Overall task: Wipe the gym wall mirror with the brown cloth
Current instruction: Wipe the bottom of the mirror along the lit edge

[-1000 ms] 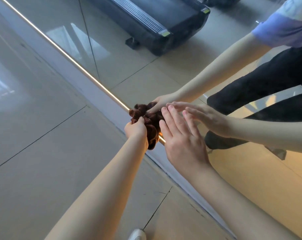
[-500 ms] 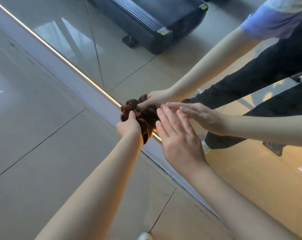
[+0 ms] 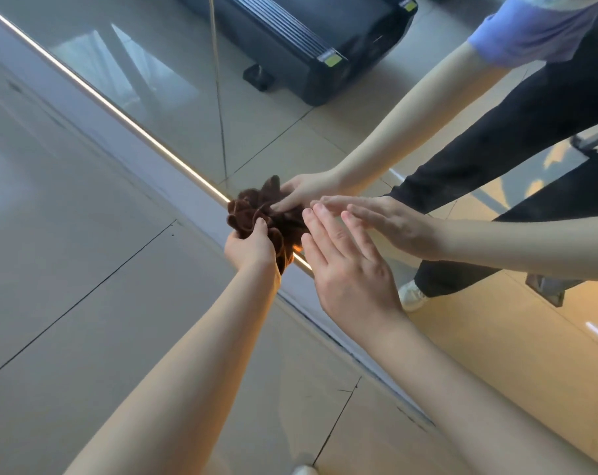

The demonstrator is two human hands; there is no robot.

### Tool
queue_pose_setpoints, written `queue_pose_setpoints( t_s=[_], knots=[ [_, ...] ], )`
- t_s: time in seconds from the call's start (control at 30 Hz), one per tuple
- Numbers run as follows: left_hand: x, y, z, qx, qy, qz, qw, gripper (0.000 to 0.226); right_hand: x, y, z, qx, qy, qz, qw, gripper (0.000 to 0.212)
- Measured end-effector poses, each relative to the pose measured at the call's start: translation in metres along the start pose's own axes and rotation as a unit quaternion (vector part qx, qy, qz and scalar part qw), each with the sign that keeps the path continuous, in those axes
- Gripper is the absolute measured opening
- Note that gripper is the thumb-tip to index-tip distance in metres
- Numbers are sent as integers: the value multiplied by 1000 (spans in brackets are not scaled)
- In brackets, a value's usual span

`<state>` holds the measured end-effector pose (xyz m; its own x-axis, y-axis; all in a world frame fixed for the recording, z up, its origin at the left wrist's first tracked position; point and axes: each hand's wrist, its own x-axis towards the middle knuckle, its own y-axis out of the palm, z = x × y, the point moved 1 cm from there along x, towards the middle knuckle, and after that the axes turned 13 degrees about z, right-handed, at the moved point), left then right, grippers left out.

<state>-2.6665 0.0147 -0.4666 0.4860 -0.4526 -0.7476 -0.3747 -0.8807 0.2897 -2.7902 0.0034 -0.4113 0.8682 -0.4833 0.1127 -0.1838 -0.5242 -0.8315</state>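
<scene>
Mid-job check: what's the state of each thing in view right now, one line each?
brown cloth: bunched up, pressed at the mirror's bottom edge.
left hand: gripping the cloth.
right hand: open, fingers straight, tips at the glass; contact unclear.
mirror: reflecting both arms and a treadmill.
light strip: lit, running along the mirror's base.

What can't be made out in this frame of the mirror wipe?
Head view only.
Left hand: fingers buried in the brown cloth, grip hidden.
Right hand: contact with the mirror unclear; fingertips near their reflection.
Reflected treadmill: cut by top edge.
Shoe: cut by bottom edge.
</scene>
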Motion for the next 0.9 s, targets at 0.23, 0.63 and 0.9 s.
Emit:
queue_pose_setpoints(
  t_s=[0.23,0.63,0.9],
  knots=[
    [25,-10,-33,-22,30,-6,999,17,30,-3,12,16,0,-2,1000,43],
    [53,-32,-101,-9,1,25,1000,7,77,-14,30,12,-7,24,1000,45],
    [74,-40,-123,-5,8,16,1000,18,132,-22,60,95,-29,-95,991,36]
  ],
)
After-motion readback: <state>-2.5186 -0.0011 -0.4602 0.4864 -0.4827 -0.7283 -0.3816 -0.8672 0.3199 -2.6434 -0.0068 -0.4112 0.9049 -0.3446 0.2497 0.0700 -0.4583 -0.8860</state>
